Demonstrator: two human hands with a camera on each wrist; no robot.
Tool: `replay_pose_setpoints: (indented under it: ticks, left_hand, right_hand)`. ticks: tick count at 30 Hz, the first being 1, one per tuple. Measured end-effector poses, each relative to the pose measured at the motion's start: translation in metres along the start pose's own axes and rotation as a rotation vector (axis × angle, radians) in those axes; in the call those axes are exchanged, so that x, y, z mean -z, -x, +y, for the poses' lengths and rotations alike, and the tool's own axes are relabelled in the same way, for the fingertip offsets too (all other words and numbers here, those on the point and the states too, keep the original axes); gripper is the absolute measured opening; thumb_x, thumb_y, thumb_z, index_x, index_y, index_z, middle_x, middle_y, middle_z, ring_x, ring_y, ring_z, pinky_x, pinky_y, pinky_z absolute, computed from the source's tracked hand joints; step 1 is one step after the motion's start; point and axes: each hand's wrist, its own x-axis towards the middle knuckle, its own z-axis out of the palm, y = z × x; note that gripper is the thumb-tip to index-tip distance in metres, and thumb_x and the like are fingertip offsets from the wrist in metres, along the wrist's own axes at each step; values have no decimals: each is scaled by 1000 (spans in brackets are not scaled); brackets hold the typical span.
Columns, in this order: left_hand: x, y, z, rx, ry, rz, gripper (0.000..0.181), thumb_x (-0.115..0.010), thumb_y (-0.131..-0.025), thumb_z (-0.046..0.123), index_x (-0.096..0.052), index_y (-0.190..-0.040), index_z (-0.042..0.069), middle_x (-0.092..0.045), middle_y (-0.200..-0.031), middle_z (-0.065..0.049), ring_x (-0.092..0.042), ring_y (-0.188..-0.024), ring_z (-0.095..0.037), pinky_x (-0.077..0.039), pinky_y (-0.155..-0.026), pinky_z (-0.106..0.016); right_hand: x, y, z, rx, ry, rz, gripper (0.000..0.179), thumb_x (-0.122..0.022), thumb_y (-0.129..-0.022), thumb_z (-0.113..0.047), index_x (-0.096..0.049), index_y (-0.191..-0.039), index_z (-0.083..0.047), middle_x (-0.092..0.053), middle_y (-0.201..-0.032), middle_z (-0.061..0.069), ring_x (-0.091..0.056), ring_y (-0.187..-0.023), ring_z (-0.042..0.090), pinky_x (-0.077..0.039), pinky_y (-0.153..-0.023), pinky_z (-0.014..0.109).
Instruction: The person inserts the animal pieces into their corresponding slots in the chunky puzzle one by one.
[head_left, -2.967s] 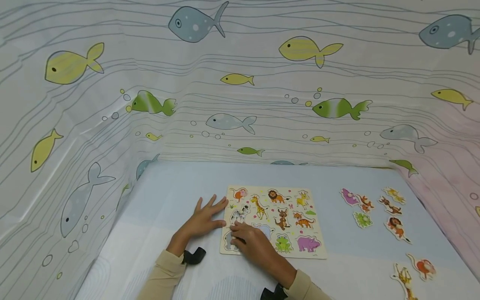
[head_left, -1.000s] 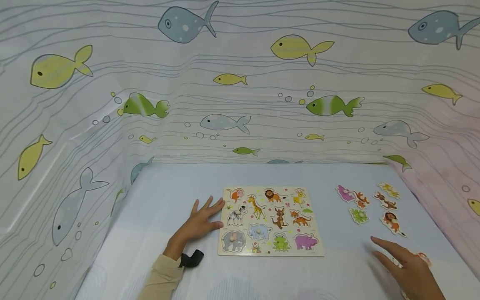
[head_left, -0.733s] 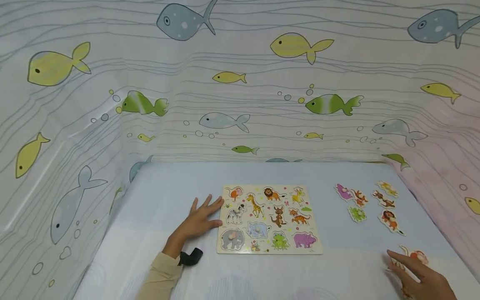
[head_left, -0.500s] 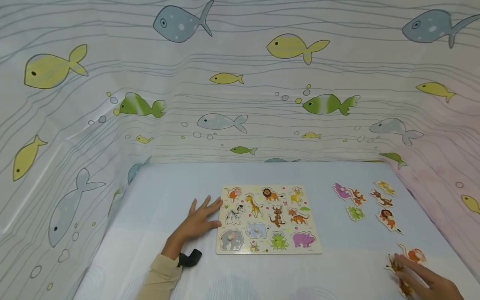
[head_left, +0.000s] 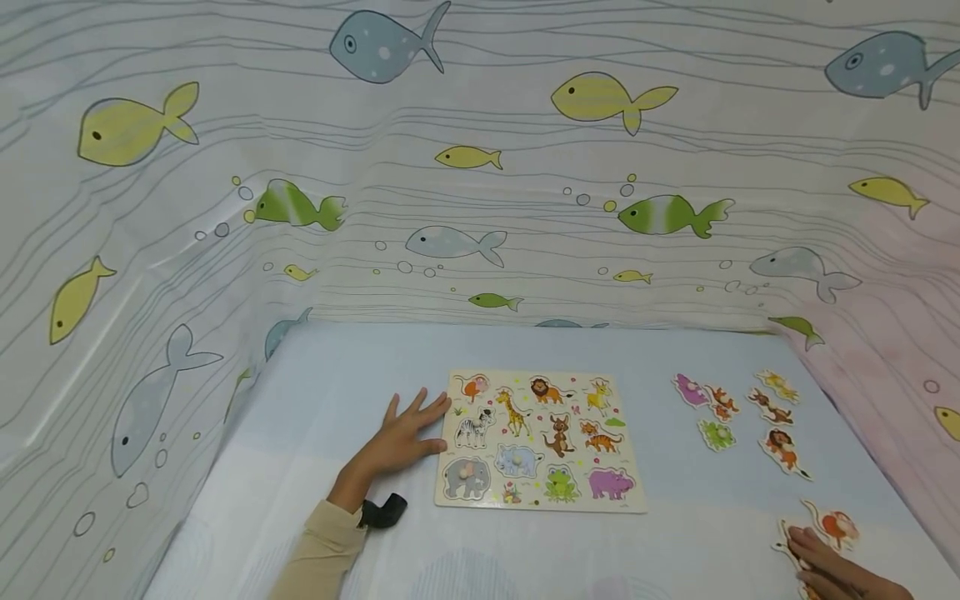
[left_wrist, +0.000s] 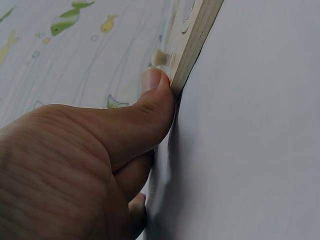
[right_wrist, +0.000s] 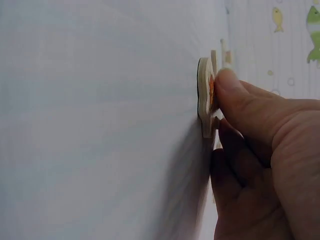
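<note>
A wooden animal puzzle board [head_left: 540,505] lies mid-table, with knobbed elephant [head_left: 477,483] and rhino [head_left: 529,463] pieces in their places. My left hand [head_left: 399,446] rests spread at its left side; in the left wrist view the thumb [left_wrist: 152,82] touches the board's edge [left_wrist: 192,52]. At the lower right, my right hand [head_left: 843,573] covers much of the giraffe puzzle piece [head_left: 782,533], pinching it between thumb and fingers. The right wrist view shows the right thumb [right_wrist: 235,95] against a thick wooden piece [right_wrist: 204,100] close to the table; the fingertips beyond are partly hidden.
A monkey piece [head_left: 838,527] lies just beyond the right hand. Farther back are hippo [head_left: 688,390], tiger [head_left: 722,402], frog [head_left: 717,435], kangaroo [head_left: 771,408], lion [head_left: 782,452] and yellow goat-like [head_left: 778,386] pieces. A fish-patterned sheet [head_left: 420,192] rises behind the table.
My right hand has left the elephant on the board, swung right and closed its fingers over the giraffe piece. The left hand has stayed at the board's left side.
</note>
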Motion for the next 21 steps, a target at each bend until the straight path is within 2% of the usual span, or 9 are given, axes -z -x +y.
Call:
replay_pose_setpoints:
  ticks: [2, 3, 7, 10, 13, 18, 20, 21]
  left_hand:
    - [0, 0, 0, -1, -1, 4, 75, -71, -90, 33, -38, -154, 12, -31, -162, -5, -12, -155, -39, 14, -120, -65]
    - [0, 0, 0, -1, -1, 5, 75, -71, -90, 33, -38, -154, 12, -31, -162, -5, -12, -155, -38, 14, -120, -65]
    - [0, 0, -1, 0, -2, 5, 75, -71, -91, 33, -38, -154, 12, -31, -162, -5, -12, -155, -38, 14, -120, -65]
    - [0, -1, -1, 1, -4, 5, 75, -71, -90, 33, -38, -154, 13, -31, -162, -4, -12, -155, -37, 14, -121, -64]
    - [1, -2, -1, 1, -6, 10, 75, -71, -90, 34, -38, -154, 13, -31, -162, -4, -12, -155, -37, 14, -121, -65]
    - [1, -2, 0, 2, -7, 9, 75, -71, -90, 34, -38, -154, 13, -31, -162, -4, -12, -155, -37, 14, -121, -64]
    - [1, -2, 0, 3, -7, 4, 75, -71, -90, 34, -37, -154, 13, -31, -162, -4, -12, -155, -37, 14, -121, -64]
    - [1, -2, -1, 4, -6, 3, 75, -71, -90, 35, -37, -155, 13, -31, -162, -4, -11, -155, -37, 14, -121, -64]
  right_hand:
    - [5, -2, 12, 212, -138, -82, 51, -55, -89, 17, -35, -133, 31, -19, -163, 30, -8, -157, 19, -20, -121, 13]
    - [6, -4, 17, 286, -199, -109, 49, -52, -93, 15, -31, -132, 34, -15, -160, 37, -6, -158, 24, -17, -123, 16]
    - [10, -11, 25, 394, -334, -192, 48, -41, -100, 11, -19, -135, 36, -3, -161, 38, 2, -157, 28, -10, -126, 19]
    - [9, -15, 24, 431, -371, -186, 46, -37, -102, 9, -19, -135, 36, -2, -160, 40, 3, -157, 31, -10, -127, 21]
    - [8, -17, 23, 462, -496, -198, 45, -30, -105, 7, -15, -137, 35, 2, -158, 42, 4, -157, 33, -12, -127, 23]
    - [8, -11, 22, 416, -700, -226, 44, -22, -106, 7, -10, -135, 38, 5, -159, 41, 3, -156, 32, -13, -127, 23]
    - [8, -8, 22, 388, -742, -228, 43, -21, -106, 8, -9, -134, 38, 5, -159, 40, 2, -157, 31, -14, -127, 23]
    - [9, -7, 24, 392, -702, -231, 43, -20, -107, 7, -10, -135, 38, 4, -159, 40, 3, -157, 31, -12, -127, 23]
